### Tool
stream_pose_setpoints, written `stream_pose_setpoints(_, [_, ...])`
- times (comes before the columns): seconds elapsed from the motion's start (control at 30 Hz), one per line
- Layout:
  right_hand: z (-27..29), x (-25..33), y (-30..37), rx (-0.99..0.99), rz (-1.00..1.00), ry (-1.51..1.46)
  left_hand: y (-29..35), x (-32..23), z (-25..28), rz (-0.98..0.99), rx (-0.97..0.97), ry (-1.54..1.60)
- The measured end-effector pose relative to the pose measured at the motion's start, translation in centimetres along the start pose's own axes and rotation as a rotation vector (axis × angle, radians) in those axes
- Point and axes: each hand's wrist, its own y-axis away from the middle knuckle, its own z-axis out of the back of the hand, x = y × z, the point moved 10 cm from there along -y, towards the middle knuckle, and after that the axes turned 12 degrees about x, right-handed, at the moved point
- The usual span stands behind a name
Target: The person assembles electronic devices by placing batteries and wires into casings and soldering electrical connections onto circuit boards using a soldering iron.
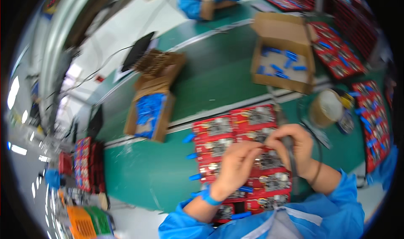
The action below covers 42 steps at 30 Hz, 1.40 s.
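Observation:
Red circuit boards (216, 148), joined in a panel with black and silver parts, lie on the green table in front of me. My left hand (239, 163), with a blue band at its wrist, is over the panel's middle, thumb and fingers pinched together. What they hold is too small to make out. My right hand (294, 148) meets it at the fingertips, also closed. A dark grey, rod-like tool (290, 161) runs along the right hand, seemingly in its grip; blur hides its kind. Blue cylindrical parts (191, 156) stick out from the panel's left edge.
An open cardboard box (283, 85) with loose blue parts stands far right; another box (162, 132) with blue parts is at left. A tape roll (326, 108) stands right. More board panels (372, 125) lie along the right edge. A person's blue sleeve (188, 2) shows across the table.

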Motion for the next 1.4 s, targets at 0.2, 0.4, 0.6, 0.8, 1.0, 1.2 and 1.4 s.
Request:
stream_pose_setpoints(0.2, [0.7,-0.3,0.0,0.009,0.015,0.056,-0.8,1.0,-0.2,-0.011,-0.054,0.28])
stream_pose_setpoints(0.4, [0.8,-0.4,0.6,0.013,0.017,0.021,-0.5,1.6,-0.8,0.024,-0.103,0.439])
stream_pose_setpoints(0.6, [0.3,-0.4,0.7,0.04,0.018,0.084,-0.2,1.7,-0.2,-0.025,-0.15,0.497])
stream_pose_setpoints(0.8, [0.6,-0.5,0.4,0.018,0.01,0.06,-0.2,1.7,-0.2,0.001,-0.115,0.315])
stream_pose_setpoints(1.0, [0.1,-0.1,0.4,0.041,0.054,0.07,-0.2,1.8,0.0,-0.017,-0.141,0.328])
stream_pose_setpoints(1.2, [0.1,0.6,0.5,0.064,0.122,0.204,-0.2,2.5,-0.2,0.02,-0.153,0.502])
stream_pose_setpoints(1.4, [-0.6,3.0,0.5,0.189,0.246,0.433,0.2,1.0,0.4,-0.03,-0.165,0.303])
